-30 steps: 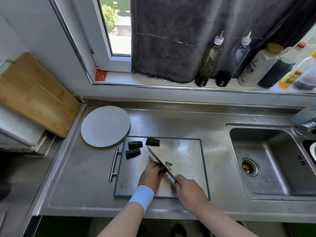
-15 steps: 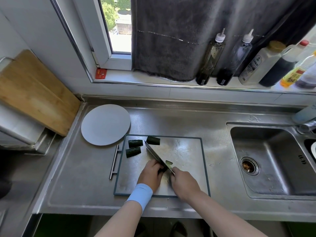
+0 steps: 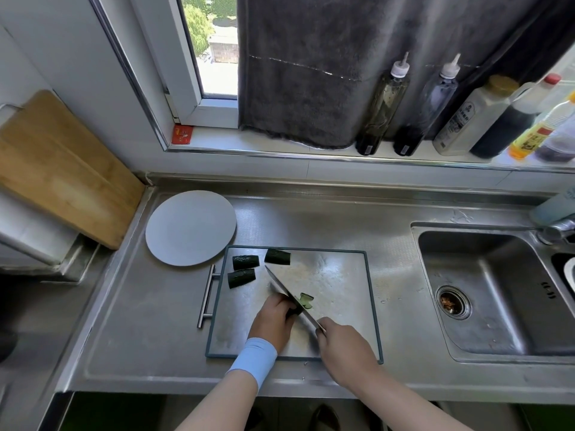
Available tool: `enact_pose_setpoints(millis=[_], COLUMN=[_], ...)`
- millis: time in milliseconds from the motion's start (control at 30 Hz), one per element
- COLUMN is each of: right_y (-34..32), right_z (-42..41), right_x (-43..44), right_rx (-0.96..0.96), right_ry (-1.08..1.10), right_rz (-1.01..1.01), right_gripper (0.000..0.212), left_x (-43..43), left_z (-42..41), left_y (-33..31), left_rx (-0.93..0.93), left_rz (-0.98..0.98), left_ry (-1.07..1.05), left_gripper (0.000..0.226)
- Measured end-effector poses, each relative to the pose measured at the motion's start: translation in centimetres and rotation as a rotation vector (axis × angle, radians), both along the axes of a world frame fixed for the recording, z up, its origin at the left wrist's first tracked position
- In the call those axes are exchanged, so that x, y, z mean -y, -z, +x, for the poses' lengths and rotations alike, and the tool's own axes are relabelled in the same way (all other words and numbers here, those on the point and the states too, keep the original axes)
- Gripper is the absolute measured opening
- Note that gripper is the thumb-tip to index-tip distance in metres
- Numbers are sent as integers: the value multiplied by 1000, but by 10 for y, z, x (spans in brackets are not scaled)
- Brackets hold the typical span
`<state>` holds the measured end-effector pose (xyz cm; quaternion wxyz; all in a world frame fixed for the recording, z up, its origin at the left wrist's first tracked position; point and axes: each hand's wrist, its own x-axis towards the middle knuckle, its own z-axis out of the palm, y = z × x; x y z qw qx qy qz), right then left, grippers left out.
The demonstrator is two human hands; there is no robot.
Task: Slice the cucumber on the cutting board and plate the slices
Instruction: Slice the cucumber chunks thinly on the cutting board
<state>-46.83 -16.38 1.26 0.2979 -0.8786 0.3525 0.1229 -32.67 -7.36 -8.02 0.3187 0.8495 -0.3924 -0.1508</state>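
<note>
Left hand (image 3: 273, 318) grips dark green cucumber piece (image 3: 294, 312), long axis crossing steel knife blade (image 3: 284, 289); right hand (image 3: 345, 353) grips handle; pale slices (image 3: 306, 299) just right of blade.

Left hand (image 3: 272, 318) pinning cucumber piece (image 3: 294, 311), right hand (image 3: 343, 349) gripping knife (image 3: 291, 293), plate (image 3: 190, 228) bare
</note>
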Motion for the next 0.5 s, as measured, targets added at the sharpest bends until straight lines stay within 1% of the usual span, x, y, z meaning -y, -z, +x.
enact_pose_setpoints(millis=[233,500], right_y=[8,9], right_z=[12,22], right_x=[1,3], right_rx=[-8,-25], right_ry=[24,37], right_rz=[46,56], right_gripper=[22,22], left_x=[0,0], left_z=[1,2], left_y=[5,8], left_rx=[-10,52], left_rz=[15,-8], left_ry=[2,29], left_gripper=[15,12])
